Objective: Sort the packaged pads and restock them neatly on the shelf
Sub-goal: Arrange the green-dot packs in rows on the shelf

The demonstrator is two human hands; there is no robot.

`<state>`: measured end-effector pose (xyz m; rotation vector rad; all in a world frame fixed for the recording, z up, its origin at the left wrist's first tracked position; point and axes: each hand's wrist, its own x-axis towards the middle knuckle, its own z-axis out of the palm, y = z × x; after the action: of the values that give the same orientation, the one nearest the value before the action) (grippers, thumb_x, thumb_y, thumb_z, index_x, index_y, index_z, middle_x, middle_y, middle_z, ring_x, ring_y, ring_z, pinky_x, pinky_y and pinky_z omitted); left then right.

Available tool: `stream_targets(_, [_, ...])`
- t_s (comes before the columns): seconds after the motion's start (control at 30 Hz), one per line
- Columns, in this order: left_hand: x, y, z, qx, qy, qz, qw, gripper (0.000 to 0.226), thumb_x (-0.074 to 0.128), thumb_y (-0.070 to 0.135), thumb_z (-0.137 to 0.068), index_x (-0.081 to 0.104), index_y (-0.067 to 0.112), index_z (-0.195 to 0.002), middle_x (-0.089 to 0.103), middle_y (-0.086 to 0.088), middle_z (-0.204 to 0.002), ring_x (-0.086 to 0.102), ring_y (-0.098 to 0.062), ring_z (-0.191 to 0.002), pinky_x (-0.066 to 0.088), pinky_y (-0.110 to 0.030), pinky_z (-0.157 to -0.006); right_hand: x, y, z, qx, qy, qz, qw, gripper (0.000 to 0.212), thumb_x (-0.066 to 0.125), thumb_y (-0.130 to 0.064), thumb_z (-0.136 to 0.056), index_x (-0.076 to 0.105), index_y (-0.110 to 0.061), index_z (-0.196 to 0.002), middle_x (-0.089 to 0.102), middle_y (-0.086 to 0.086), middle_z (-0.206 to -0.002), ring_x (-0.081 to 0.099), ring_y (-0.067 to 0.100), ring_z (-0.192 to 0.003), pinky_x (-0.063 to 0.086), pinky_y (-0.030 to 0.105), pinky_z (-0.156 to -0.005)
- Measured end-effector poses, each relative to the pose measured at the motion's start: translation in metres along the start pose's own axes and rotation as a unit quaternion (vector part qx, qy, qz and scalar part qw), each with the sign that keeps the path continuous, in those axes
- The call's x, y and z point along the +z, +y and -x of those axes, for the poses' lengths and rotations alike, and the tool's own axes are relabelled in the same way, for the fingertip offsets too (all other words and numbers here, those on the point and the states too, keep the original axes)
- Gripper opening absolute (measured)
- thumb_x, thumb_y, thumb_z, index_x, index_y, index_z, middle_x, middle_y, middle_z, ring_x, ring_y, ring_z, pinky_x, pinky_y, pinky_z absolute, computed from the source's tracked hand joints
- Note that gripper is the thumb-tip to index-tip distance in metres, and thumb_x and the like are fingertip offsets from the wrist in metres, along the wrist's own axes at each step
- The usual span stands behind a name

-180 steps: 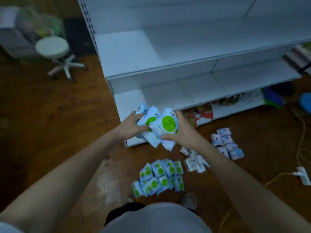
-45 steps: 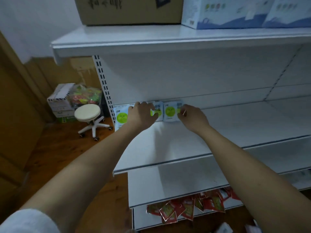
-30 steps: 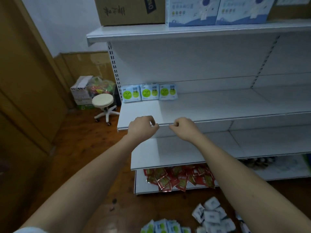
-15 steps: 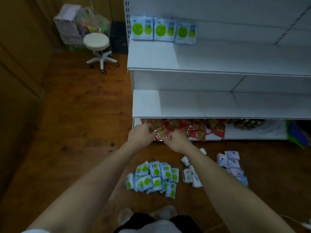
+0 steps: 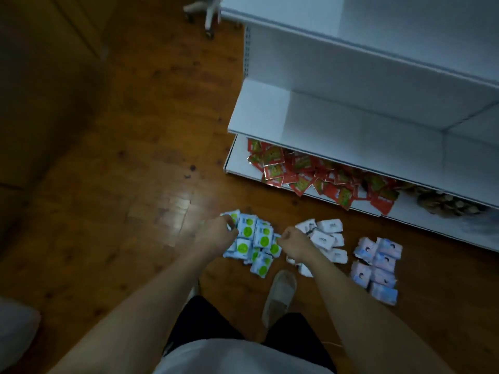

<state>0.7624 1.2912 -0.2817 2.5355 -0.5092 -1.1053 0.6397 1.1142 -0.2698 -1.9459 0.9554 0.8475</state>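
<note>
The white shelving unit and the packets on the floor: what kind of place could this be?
Probably a small shop or its stockroom: a white retail shelving unit, red snack packets on its bottom shelf, and sorted piles of green-dot pad packs on the wooden floor.

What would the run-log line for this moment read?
phase: reaching for more stock | left hand: at green-dot packs on floor | right hand: curled, beside white packs | shelves: bare

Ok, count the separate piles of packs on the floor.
3. Green-dot pile under the left hand, white pile by the right hand, pink-blue pile farthest right. Arms may hide some packs.
</note>
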Motion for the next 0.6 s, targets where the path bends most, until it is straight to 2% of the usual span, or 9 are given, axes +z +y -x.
stream_targets(0.07, [0.039, -0.003, -0.003, -0.049, 0.002, 0.016, 0.999, 0.014, 0.057, 0.033, -0.087, 0.063, 0.025, -0.097, 0.072, -0.004, -0.091, 0.064, -0.023, -0.093, 0.050, -0.031, -0.074, 0.010, 0.027, -0.021, -0.005, -0.046, 0.008, 0.999, 0.027, 0.049, -0.017, -0.098, 0.039, -0.020, -0.074, 0.039, 0.002, -0.066, 0.039, 0.016, -0.058, 0.030, 0.030, -0.054])
stream_targets(0.17, [0.104, -0.009, -0.030, -0.099, -0.030, 0.044, 0.994, 0.017, 0.059, 0.032, -0.086, 0.062, 0.027, -0.102, 0.072, -0.002, -0.096, 0.065, -0.024, -0.095, 0.052, -0.032, -0.076, 0.025, 0.071, -0.067, 0.011, -0.072, -0.001, 0.997, 0.015, 0.053, -0.031, -0.096, 0.048, -0.017, -0.093, 0.055, 0.005, -0.084, 0.057, 0.023, -0.081, 0.041, 0.033, -0.068])
stream_targets(0.27, [0.168, -0.017, -0.074, -0.134, -0.047, 0.090, 0.986, 0.009, 0.061, 0.031, -0.085, 0.057, 0.033, -0.092, 0.070, -0.001, -0.095, 0.066, -0.023, -0.092, 0.051, -0.030, -0.075, 0.041, 0.115, -0.126, 0.050, -0.077, -0.041, 0.995, 0.012, 0.054, -0.027, -0.096, 0.049, -0.016, -0.092, 0.054, 0.003, -0.080, 0.058, 0.023, -0.081, 0.044, 0.033, -0.071])
stream_targets(0.33, [0.213, -0.023, -0.112, -0.142, -0.064, 0.123, 0.980, 0.013, 0.062, 0.022, -0.088, 0.059, 0.026, -0.100, 0.069, -0.002, -0.094, 0.065, -0.023, -0.091, 0.050, -0.031, -0.074, 0.055, 0.143, -0.171, 0.079, -0.077, -0.061, 0.992, 0.010, 0.054, -0.026, -0.095, 0.052, -0.017, -0.092, 0.059, 0.006, -0.086, 0.061, 0.026, -0.088, 0.049, 0.036, -0.078])
stream_targets(0.4, [0.259, -0.035, -0.157, -0.149, -0.081, 0.150, 0.974, 0.025, 0.062, 0.015, -0.088, 0.059, 0.015, -0.113, 0.068, -0.006, -0.102, 0.065, -0.025, -0.091, 0.051, -0.035, -0.076, 0.073, 0.170, -0.226, 0.093, -0.079, -0.066, 0.990, 0.013, 0.055, -0.022, -0.095, 0.056, -0.010, -0.090, 0.060, 0.015, -0.086, 0.061, 0.027, -0.084, 0.050, 0.038, -0.075])
stream_targets(0.47, [0.304, -0.050, -0.202, -0.148, -0.076, 0.154, 0.974, 0.033, 0.064, 0.013, -0.088, 0.057, 0.012, -0.121, 0.065, -0.009, -0.111, 0.063, -0.026, -0.099, 0.051, -0.036, -0.080, 0.096, 0.195, -0.282, 0.102, -0.079, -0.070, 0.989, 0.023, 0.054, -0.015, -0.092, 0.055, 0.000, -0.075, 0.048, 0.027, -0.073, 0.051, 0.027, -0.072, 0.039, 0.034, -0.060])
stream_targets(0.53, [0.344, -0.066, -0.243, -0.150, -0.049, 0.158, 0.975, 0.042, 0.065, 0.013, -0.089, 0.053, 0.011, -0.130, 0.061, -0.010, -0.122, 0.059, -0.028, -0.110, 0.048, -0.036, -0.087, 0.122, 0.217, -0.335, 0.118, -0.088, -0.081, 0.986, 0.024, 0.052, -0.014, -0.089, 0.052, -0.007, -0.066, 0.046, 0.022, -0.068, 0.051, 0.032, -0.068, 0.036, 0.036, -0.061])
stream_targets(0.6, [0.378, -0.079, -0.280, -0.153, -0.019, 0.154, 0.976, 0.054, 0.066, 0.013, -0.089, 0.046, 0.010, -0.140, 0.054, -0.011, -0.135, 0.054, -0.029, -0.120, 0.043, -0.036, -0.094, 0.148, 0.236, -0.379, 0.117, -0.087, -0.097, 0.985, 0.016, 0.052, -0.012, -0.090, 0.056, -0.009, -0.075, 0.052, 0.018, -0.074, 0.056, 0.033, -0.069, 0.041, 0.038, -0.062])
